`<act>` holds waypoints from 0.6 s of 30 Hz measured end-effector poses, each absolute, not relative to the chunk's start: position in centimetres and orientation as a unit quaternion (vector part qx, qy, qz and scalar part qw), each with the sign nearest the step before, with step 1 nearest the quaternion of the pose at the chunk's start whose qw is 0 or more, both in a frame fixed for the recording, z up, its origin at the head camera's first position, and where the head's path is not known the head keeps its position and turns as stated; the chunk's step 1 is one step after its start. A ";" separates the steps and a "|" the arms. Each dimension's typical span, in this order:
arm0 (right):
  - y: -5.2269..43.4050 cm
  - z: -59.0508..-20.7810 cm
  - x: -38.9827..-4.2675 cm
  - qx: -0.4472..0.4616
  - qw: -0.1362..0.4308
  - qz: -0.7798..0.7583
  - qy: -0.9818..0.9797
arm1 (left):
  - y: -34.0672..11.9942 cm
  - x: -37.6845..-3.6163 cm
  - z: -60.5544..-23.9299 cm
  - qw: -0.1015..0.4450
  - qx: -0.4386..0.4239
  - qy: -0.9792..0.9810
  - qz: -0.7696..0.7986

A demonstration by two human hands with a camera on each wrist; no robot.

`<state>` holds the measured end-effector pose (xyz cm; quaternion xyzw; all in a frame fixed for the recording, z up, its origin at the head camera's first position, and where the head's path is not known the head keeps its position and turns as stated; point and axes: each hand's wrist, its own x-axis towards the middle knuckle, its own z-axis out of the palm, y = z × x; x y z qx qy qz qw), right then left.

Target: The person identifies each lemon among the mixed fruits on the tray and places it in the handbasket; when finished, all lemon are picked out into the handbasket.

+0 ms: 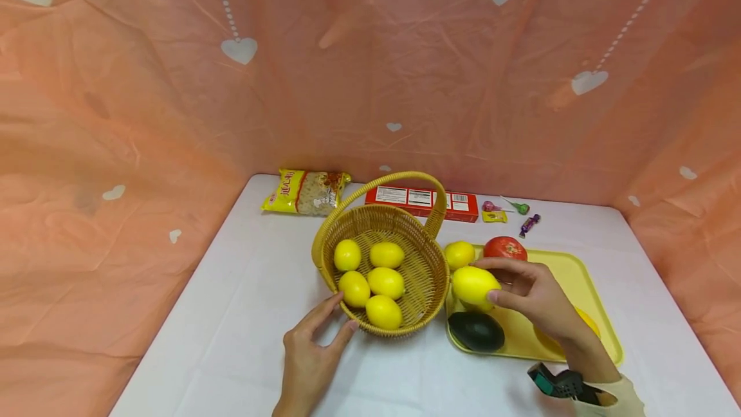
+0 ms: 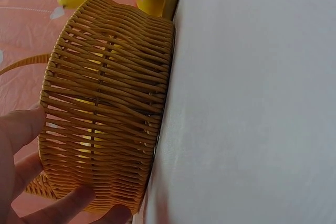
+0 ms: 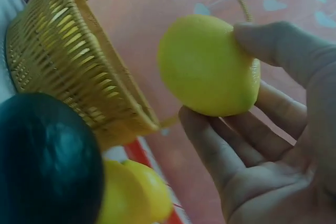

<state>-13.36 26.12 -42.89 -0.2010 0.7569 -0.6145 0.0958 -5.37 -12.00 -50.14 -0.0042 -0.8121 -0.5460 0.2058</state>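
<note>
My right hand [image 1: 535,295] pinches a lemon [image 1: 476,285] between thumb and fingertips, close beside the right rim of a wicker basket [image 1: 425,275]. In the right wrist view the lemon [image 3: 205,66] is held up above the tray's fruit. Several more lemons [image 1: 386,282] lie in the basket, mostly toward its left and front. My left hand [image 1: 312,352] holds the basket at its front left, fingertips at the rim; the left wrist view shows its lower fingers against the woven wall [image 2: 105,108]. The basket's handle [image 1: 399,176] stands up over it.
Right of the basket, a yellow tray [image 1: 570,269] carries a dark green avocado-like fruit [image 1: 477,331], a red round fruit [image 1: 505,248], a lemon [image 1: 460,254] and yellow fruit partly hidden by my wrist. Behind are a yellow food packet [image 1: 307,192], a red box [image 1: 469,208] and wrapped candies [image 1: 529,225].
</note>
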 end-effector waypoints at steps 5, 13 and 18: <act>24.3 -44.0 -15.3 -0.228 0.127 -0.608 0.750 | -12.0 -5.4 -50.2 0.208 -0.003 -0.812 -0.545; 21.7 -44.1 -16.8 -0.301 0.138 -0.569 0.753 | -12.0 -5.4 -50.0 0.210 -0.008 -0.811 -0.545; 20.2 -43.5 -16.8 -0.318 0.120 -0.494 0.800 | -12.0 -5.4 -49.8 0.206 -0.007 -0.813 -0.545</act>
